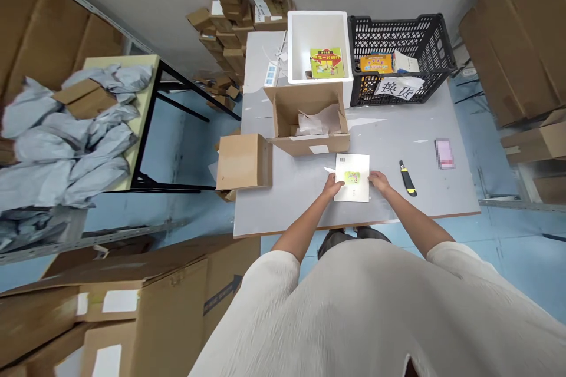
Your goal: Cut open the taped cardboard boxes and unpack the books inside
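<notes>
A white book (359,193) with a small green picture and a barcode on its cover lies between my hands, low over the front of the grey table (292,212). My left hand (332,186) grips its left edge, with the thumb on top of the cover. At its right edge, my right hand (378,181) pinches the side of the book. Just beyond the book stands an open cardboard box (309,146) with crumpled white wrapping (312,125) inside. A black and yellow box cutter (407,179) lies to the right of my right hand.
A white foam bin (294,47) and a black plastic crate (431,62), both holding books, stand at the back. One closed carton (239,160) sits on the table's left edge. Grey parcels (79,147) fill a side table at left. Large cartons (177,300) stand lower left.
</notes>
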`<action>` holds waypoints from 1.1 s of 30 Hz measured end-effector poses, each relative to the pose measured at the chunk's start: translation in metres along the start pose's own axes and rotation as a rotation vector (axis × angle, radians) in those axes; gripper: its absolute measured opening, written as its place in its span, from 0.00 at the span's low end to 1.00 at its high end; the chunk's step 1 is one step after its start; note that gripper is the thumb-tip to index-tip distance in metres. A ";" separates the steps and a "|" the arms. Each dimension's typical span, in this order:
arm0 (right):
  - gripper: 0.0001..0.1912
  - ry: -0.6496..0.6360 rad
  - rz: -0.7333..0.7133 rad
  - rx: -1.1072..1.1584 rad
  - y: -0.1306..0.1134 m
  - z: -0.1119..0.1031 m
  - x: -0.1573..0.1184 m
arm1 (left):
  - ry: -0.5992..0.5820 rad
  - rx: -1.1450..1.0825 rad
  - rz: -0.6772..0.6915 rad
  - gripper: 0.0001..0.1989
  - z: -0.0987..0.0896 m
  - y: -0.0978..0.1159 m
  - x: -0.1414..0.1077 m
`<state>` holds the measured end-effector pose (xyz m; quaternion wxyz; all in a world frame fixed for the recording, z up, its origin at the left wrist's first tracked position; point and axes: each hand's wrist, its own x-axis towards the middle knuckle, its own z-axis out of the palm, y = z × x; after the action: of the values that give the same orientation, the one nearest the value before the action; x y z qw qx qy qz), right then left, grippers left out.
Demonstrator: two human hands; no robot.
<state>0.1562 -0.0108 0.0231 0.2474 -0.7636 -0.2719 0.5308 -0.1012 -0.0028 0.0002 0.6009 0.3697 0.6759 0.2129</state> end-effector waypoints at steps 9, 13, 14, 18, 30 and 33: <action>0.21 -0.006 0.143 0.054 0.006 -0.020 -0.003 | 0.014 0.109 -0.012 0.05 0.006 0.004 -0.009; 0.21 -0.039 0.145 0.073 0.006 -0.024 -0.009 | 0.040 0.142 0.046 0.07 0.018 0.016 -0.012; 0.19 -0.054 0.141 0.078 0.006 -0.025 -0.011 | 0.030 0.141 0.070 0.08 0.020 0.020 -0.014; 0.15 -0.086 0.226 0.156 0.001 -0.035 -0.013 | -0.069 0.118 0.239 0.08 0.027 0.039 -0.030; 0.23 -0.285 0.138 0.472 -0.040 -0.117 -0.017 | -0.273 0.409 0.713 0.10 0.001 0.086 -0.074; 0.32 -0.344 0.084 0.406 -0.039 -0.113 -0.018 | -0.150 0.471 0.719 0.13 0.002 0.083 -0.072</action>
<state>0.2514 -0.0051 0.0967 0.3235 -0.6075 -0.1662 0.7062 -0.0784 -0.0050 0.1077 0.4352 0.7231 0.4887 0.2213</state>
